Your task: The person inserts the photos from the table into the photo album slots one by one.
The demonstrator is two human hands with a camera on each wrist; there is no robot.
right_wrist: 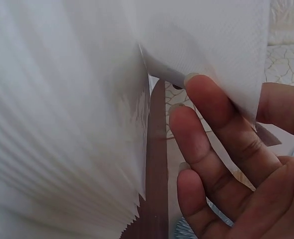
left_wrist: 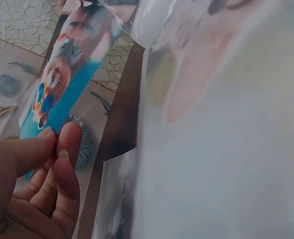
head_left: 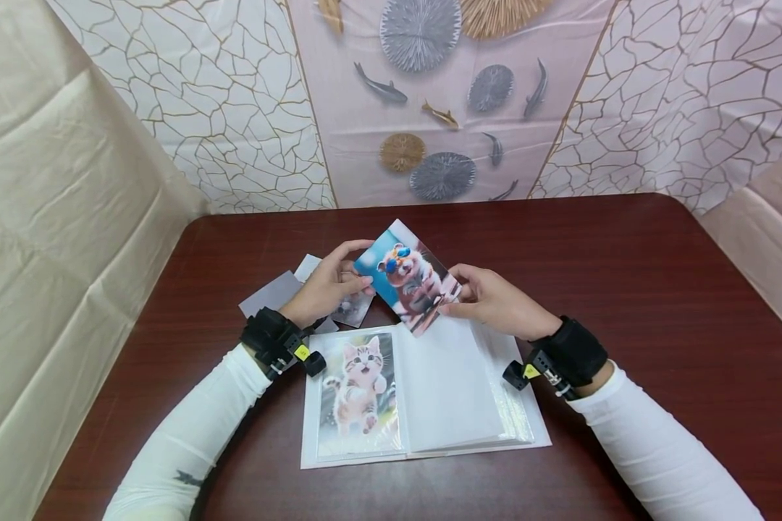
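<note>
A: Where is the animal print (head_left: 407,275), and why that hold?
B: Tilted above the top edge of the open album (head_left: 309,427). Left hand (head_left: 332,282) pinches its left edge, thumb against curled fingers; right hand (head_left: 495,300) nips the right edge, thumb and index nearly closed. Likely reason: 2 edge grips steady the sheet and leave the picture face mostly uncovered. In the right wrist view a pale sheet sits between thumb and index; cannot tell whether it is the print's back or a page.
A: Layout?
B: Album flat on the worktop (head_left: 658,304), near the person, presumably for reach with both hands. Loose cards (head_left: 270,293) lie beyond its upper left corner, probably parked within left-hand reach.
A: Counts?
B: 1 album. 1 print held. 1 kitten picture (head_left: 360,394) on the left page. Loose cards: at least 3; they overlap under the left hand, so total uncertain. Hands: 2, both occupied.
</note>
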